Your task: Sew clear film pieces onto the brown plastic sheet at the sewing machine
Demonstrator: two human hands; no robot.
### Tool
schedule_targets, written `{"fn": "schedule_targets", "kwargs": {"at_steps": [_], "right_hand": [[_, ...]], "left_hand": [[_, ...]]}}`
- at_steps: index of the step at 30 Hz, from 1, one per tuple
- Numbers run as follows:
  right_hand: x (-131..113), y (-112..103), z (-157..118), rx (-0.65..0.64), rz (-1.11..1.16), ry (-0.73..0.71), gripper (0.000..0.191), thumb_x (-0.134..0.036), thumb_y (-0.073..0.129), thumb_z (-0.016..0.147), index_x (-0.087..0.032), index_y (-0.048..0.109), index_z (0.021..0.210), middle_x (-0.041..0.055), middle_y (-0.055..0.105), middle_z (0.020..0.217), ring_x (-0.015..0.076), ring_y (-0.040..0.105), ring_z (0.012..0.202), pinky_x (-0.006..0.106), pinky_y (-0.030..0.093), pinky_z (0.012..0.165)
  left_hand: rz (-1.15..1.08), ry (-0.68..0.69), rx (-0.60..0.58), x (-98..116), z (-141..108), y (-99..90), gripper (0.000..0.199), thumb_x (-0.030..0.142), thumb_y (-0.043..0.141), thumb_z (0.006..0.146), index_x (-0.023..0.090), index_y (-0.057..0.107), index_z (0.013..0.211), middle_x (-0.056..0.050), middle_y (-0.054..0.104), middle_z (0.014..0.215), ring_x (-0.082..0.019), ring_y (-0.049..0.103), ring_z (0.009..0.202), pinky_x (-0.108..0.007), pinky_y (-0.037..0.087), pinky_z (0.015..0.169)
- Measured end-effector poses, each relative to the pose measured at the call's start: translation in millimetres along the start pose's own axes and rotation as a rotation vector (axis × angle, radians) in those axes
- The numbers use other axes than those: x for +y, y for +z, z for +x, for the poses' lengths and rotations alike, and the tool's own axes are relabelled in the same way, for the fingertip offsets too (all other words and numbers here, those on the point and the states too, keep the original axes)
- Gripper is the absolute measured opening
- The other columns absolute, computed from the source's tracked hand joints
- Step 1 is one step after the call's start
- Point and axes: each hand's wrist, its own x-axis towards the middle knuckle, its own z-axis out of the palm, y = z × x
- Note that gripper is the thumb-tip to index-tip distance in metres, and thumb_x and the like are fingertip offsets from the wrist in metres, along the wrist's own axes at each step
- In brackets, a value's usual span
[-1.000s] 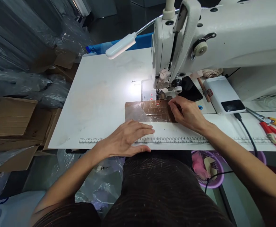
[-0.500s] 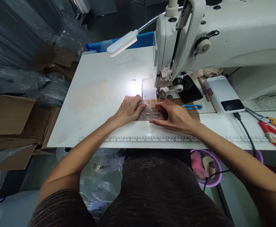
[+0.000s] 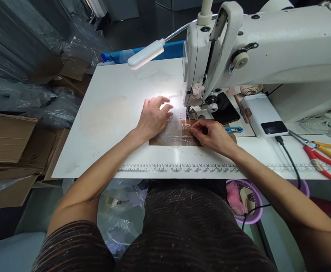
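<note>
My left hand (image 3: 155,117) hovers at the left edge of a translucent whitish sheet (image 3: 173,133), its thumb and fingers apart. Under that sheet lies a brown strip (image 3: 193,141), flat on the white table beneath the sewing machine (image 3: 197,68). My right hand (image 3: 214,135) rests over the strip with thumb and index finger pinched together. What the pinch holds, if anything, is too small to make out. Beside the fingertips is a small red mark (image 3: 188,125), and more red marks show near the needle. A blue cutter (image 3: 234,129) lies right of my right hand.
A phone (image 3: 227,109), a white power bank (image 3: 263,113) with a cable, and red-and-yellow-handled tools (image 3: 325,156) lie to the right. A lamp (image 3: 146,54) hangs over the table. A ruler tape (image 3: 179,168) runs along the front edge. A purple basket (image 3: 258,211) stands below.
My left hand has lifted its fingers and spread them, moving slightly up. More of the sheet and strip shows on the left. My right hand has shifted a little right, its fingers now pinched together.
</note>
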Motion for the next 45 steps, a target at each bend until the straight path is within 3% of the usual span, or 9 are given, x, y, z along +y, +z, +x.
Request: {"fn": "schedule_targets", "kwargs": {"at_steps": [5, 11, 17, 23, 25, 28, 34, 39, 45], "right_hand": [[-11.9, 7.1, -11.8, -0.024, 0.259, -0.173, 0.017, -0.034, 0.055, 0.097, -0.021, 0.057, 0.087, 0.0069, 0.065, 0.092, 0.0193, 0.06, 0.087, 0.034, 0.048, 0.076], [-45.5, 31.4, -74.9, -0.049, 0.614, 0.081, 0.027, -0.042, 0.052, 0.102, -0.023, 0.048, 0.084, -0.0032, 0.055, 0.067, 0.0113, 0.05, 0.057, 0.025, 0.043, 0.055], [-60.2, 34.4, -136.5, -0.271, 0.715, 0.229, 0.025, -0.042, 0.054, 0.101, -0.023, 0.054, 0.086, -0.0014, 0.06, 0.069, 0.012, 0.051, 0.056, 0.025, 0.043, 0.051], [-8.8, 45.6, -167.1, -0.328, 0.338, 0.188, 0.024, -0.044, 0.054, 0.099, -0.024, 0.066, 0.094, 0.0101, 0.069, 0.109, 0.0271, 0.064, 0.104, 0.046, 0.053, 0.092], [20.8, 44.2, -178.4, -0.27, 0.008, 0.163, 0.024, -0.039, 0.051, 0.098, -0.022, 0.067, 0.092, 0.0136, 0.069, 0.097, 0.0317, 0.064, 0.093, 0.055, 0.052, 0.087], [48.3, 20.9, -185.5, -0.381, -0.18, 0.038, 0.035, -0.029, 0.04, 0.098, -0.023, 0.06, 0.07, 0.0106, 0.065, 0.071, 0.0277, 0.061, 0.068, 0.044, 0.052, 0.065], [-1.8, -51.5, -112.0, -0.871, 0.13, 0.072, 0.035, -0.044, 0.05, 0.101, -0.024, 0.066, 0.078, 0.0005, 0.064, 0.063, 0.0155, 0.057, 0.052, 0.026, 0.04, 0.047], [-6.5, -39.8, -18.4, -0.205, -0.219, -0.207, 0.027, -0.036, 0.049, 0.099, -0.021, 0.071, 0.102, 0.0085, 0.071, 0.095, 0.0191, 0.062, 0.072, 0.031, 0.042, 0.06], [30.8, -6.0, 15.3, -0.217, -0.433, -0.366, 0.038, -0.031, 0.043, 0.098, -0.033, 0.071, 0.124, 0.0089, 0.064, 0.117, 0.0231, 0.06, 0.092, 0.03, 0.036, 0.058]], "left_hand": [[-0.184, 0.119, -0.18, 26.3, -21.7, 3.5, 0.035, 0.042, 0.048, 0.102, 0.026, 0.062, 0.129, -0.01, 0.059, 0.141, -0.025, 0.062, 0.119, -0.046, 0.051, 0.098], [-0.072, 0.1, -0.377, 35.5, -32.1, 18.2, 0.049, 0.044, 0.029, 0.108, 0.025, 0.041, 0.152, -0.009, 0.029, 0.165, -0.032, 0.027, 0.153, -0.059, 0.029, 0.122], [-0.106, 0.144, -0.254, 33.8, -33.8, 20.1, 0.049, 0.048, 0.031, 0.107, 0.028, 0.04, 0.151, -0.009, 0.027, 0.166, -0.03, 0.024, 0.155, -0.064, 0.028, 0.12], [-0.141, 0.065, -0.002, 39.8, -36.2, 11.3, 0.03, 0.035, 0.045, 0.104, 0.024, 0.065, 0.122, -0.01, 0.062, 0.14, -0.025, 0.06, 0.127, -0.053, 0.046, 0.106], [-0.184, 0.07, 0.011, 40.1, -36.9, 5.6, 0.025, 0.033, 0.05, 0.101, 0.022, 0.072, 0.098, -0.007, 0.074, 0.111, -0.021, 0.069, 0.099, -0.045, 0.051, 0.091], [-0.253, 0.235, -0.093, 39.2, -40.0, -1.8, 0.022, 0.037, 0.06, 0.094, 0.02, 0.072, 0.085, -0.004, 0.074, 0.091, -0.018, 0.068, 0.082, -0.04, 0.051, 0.08], [-0.191, 0.35, -0.161, 43.5, -51.4, -3.7, 0.021, 0.025, 0.052, 0.099, 0.021, 0.069, 0.088, -0.004, 0.075, 0.092, -0.017, 0.067, 0.082, -0.037, 0.049, 0.074], [-0.23, 0.379, -0.186, 53.1, -57.8, -4.3, 0.018, 0.023, 0.052, 0.1, 0.022, 0.067, 0.091, -0.002, 0.075, 0.093, -0.015, 0.068, 0.085, -0.037, 0.05, 0.08], [-0.241, 0.397, -0.062, 50.7, -58.4, -4.6, 0.01, 0.028, 0.061, 0.096, 0.021, 0.067, 0.095, -0.004, 0.076, 0.099, -0.016, 0.067, 0.081, -0.035, 0.049, 0.076]]}}
